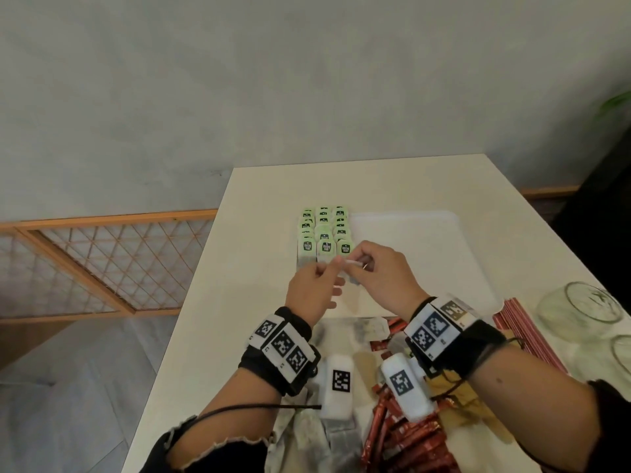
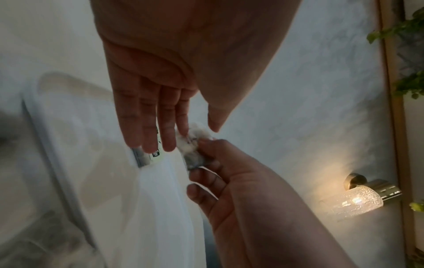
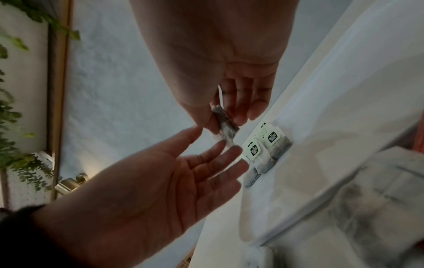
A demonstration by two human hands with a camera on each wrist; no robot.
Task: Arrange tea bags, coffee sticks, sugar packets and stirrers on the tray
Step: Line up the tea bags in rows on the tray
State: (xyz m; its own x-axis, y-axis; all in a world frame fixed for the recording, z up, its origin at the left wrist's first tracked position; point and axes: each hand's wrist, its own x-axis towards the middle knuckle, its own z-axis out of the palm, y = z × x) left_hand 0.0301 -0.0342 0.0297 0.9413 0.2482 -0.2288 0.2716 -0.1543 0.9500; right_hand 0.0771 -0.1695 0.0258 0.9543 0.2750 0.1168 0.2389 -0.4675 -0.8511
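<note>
Your right hand [image 3: 224, 101] pinches one tea bag [image 3: 226, 125] above the tray [image 1: 409, 233]; your left hand [image 3: 183, 163], fingers straight, touches its end. Three rows of tea bags [image 1: 324, 233] are laid (left side only); coffee sticks [image 1: 403, 435] and stirrers [image 1: 526, 329] await.

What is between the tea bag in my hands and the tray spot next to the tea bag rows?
Nothing visible. The right hand pinches the tea bag, with the left hand's fingertips at its end, just above the tray. The bare tray floor right of the green-tagged tea bag rows lies open.
</note>
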